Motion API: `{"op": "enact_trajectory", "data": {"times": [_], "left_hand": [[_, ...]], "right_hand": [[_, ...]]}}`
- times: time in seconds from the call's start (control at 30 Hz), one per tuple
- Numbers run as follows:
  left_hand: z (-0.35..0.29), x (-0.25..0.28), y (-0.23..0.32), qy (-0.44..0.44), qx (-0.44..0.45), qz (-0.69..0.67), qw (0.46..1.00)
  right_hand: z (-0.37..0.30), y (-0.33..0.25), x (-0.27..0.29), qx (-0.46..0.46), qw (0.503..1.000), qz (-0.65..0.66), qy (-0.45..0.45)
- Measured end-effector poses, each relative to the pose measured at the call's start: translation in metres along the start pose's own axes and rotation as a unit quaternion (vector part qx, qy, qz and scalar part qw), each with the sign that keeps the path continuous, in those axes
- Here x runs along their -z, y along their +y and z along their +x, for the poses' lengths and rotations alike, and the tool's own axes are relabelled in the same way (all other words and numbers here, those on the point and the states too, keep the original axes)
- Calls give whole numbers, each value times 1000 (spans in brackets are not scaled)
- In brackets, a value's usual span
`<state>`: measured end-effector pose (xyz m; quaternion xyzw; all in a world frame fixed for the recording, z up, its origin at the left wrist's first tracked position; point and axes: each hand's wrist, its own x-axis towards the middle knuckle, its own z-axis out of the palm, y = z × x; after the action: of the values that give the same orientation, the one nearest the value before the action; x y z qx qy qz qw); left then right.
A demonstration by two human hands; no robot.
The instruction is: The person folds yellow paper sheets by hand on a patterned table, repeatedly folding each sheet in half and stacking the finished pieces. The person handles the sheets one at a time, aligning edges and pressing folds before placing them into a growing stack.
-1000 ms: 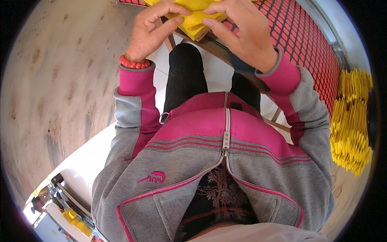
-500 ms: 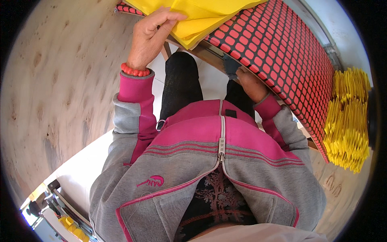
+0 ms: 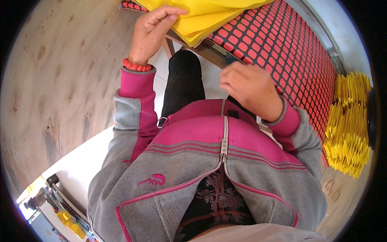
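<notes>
Two bare hands out front. Left hand point(image 3: 151, 34): reaching far, thumb and forefinger drawn close together at the left edge of the yellow sheets point(image 3: 217, 18); cannot tell whether they pinch. Right hand point(image 3: 252, 88): back uppermost, fingers curled, blurred, over the lap; contents cannot be told. Yellow sheets lie far, on a red-and-black patterned cover point(image 3: 298, 56). Yellow bundle point(image 3: 347, 133), right. Nearer, jacket point(image 3: 125, 177): pink stitched emblem point(image 3: 156, 179) with lettering, left; zip pull point(image 3: 224, 146) bears characters, too small to read.
</notes>
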<state>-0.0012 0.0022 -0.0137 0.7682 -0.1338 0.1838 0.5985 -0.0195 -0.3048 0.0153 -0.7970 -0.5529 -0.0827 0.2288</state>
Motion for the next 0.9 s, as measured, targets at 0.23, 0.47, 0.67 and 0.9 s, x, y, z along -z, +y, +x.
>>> {"op": "enact_trajectory", "data": {"times": [0.23, 0.47, 0.67, 0.9], "left_hand": [[5, 8, -6, -29, -18, -3, 999], [5, 13, -7, -64, -8, -30, 997], [8, 22, -6, -103, -76, 41, 991], [7, 19, -12, -74, -78, 86, 990]], "right_hand": [[92, 32, 0, 83, 987, -27, 135], [103, 49, -21, 78, 984, -39, 157], [102, 53, -16, 41, 992, 57, 106], [103, 40, -9, -10, 989, 105, 101]]}}
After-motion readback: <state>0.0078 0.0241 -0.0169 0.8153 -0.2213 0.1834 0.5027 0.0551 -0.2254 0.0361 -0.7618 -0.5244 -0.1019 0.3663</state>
